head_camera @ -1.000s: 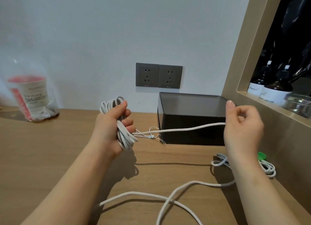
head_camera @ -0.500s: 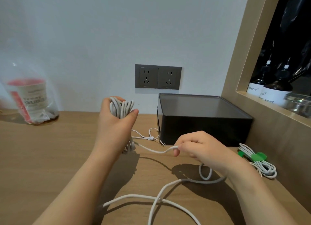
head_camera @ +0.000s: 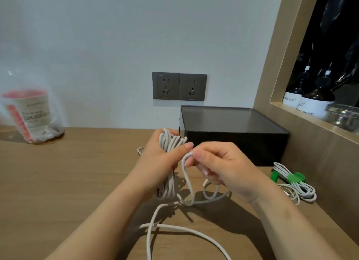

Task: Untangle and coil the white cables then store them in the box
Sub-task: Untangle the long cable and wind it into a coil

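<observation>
My left hand grips a coiled bundle of white cable upright above the wooden desk, loops sticking out above and below the fist. Right beside it, my right hand pinches a bend of the same cable's loose strand. The strand's free length trails in loops across the desk toward me. The black box stands just behind my hands against the wall, a dark lid on top. A second white cable, coiled and bound with green ties, lies to the right of the box.
A clear bag holding a red and white cup stands at the far left of the desk. Two grey wall sockets sit above the box. A wooden shelf frame with dark bottles borders the right side.
My right hand moved left from near the box's right end and now meets my left hand, bringing a bend of the strand to the bundle. The bundle shifted right, closer to the box.
</observation>
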